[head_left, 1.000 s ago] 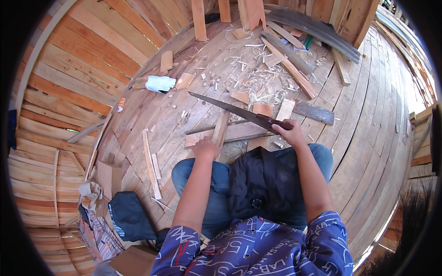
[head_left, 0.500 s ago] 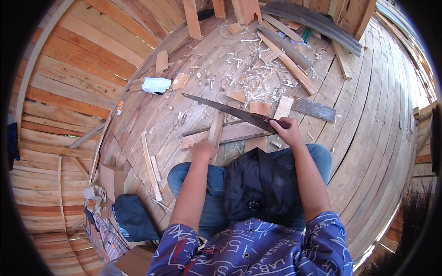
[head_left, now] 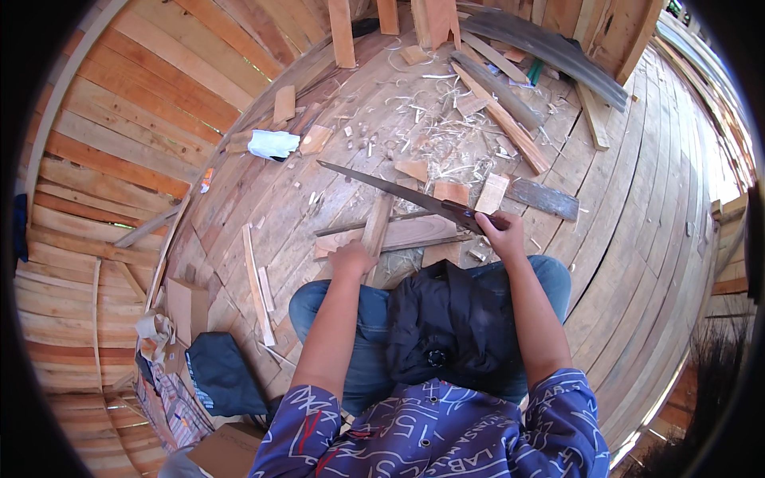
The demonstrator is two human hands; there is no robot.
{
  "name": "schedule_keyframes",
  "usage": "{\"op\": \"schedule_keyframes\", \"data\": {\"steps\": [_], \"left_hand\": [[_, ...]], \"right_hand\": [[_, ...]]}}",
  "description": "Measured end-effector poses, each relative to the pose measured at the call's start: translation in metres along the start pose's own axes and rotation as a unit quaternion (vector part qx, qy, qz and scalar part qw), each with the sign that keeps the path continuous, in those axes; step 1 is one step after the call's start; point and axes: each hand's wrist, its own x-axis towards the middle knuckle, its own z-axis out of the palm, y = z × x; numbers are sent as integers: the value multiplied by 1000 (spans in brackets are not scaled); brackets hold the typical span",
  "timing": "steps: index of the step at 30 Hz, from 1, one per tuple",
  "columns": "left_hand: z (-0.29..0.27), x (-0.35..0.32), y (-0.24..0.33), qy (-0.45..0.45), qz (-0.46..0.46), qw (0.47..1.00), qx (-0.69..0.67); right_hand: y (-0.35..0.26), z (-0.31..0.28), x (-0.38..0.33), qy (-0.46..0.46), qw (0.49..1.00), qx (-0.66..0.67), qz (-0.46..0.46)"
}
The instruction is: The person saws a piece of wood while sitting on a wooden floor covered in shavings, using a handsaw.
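Here's the right hand (head_left: 502, 233), fingers wrapped around the handle (head_left: 468, 217) of a handsaw (head_left: 382, 185), its blade slanting up and leftward over the far end of a narrow wooden piece (head_left: 377, 229)! The left hand (head_left: 353, 260) clasps that piece's near end, and the piece crosses a wider board (head_left: 422, 231), with pale shavings (head_left: 460, 151) scattered beyond.

The right hand (head_left: 500, 231) grips a saw (head_left: 390, 189), its blade pointing left over the far end of a wood strip (head_left: 377, 225). The left hand (head_left: 353, 260) holds the strip's near end; the strip crosses a board (head_left: 418, 232). Shavings (head_left: 456, 143) lie farther off.
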Motion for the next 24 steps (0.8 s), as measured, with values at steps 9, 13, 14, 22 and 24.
{"op": "schedule_keyframes", "data": {"steps": [9,13,14,22,24], "left_hand": [[13,6,-2,40,9,999,-12],[11,4,1,38,7,999,-17],[11,4,1,38,6,999,-17],[10,3,2,38,4,999,-7],[11,3,2,39,6,999,-6]], "right_hand": [[-12,2,-4,11,994,-84,-63],[-15,1,-6,16,991,-102,-84],[-15,1,-5,16,991,-105,-87],[-6,3,-4,32,996,-56,-61],[-7,1,-5,40,998,-30,-32]]}}
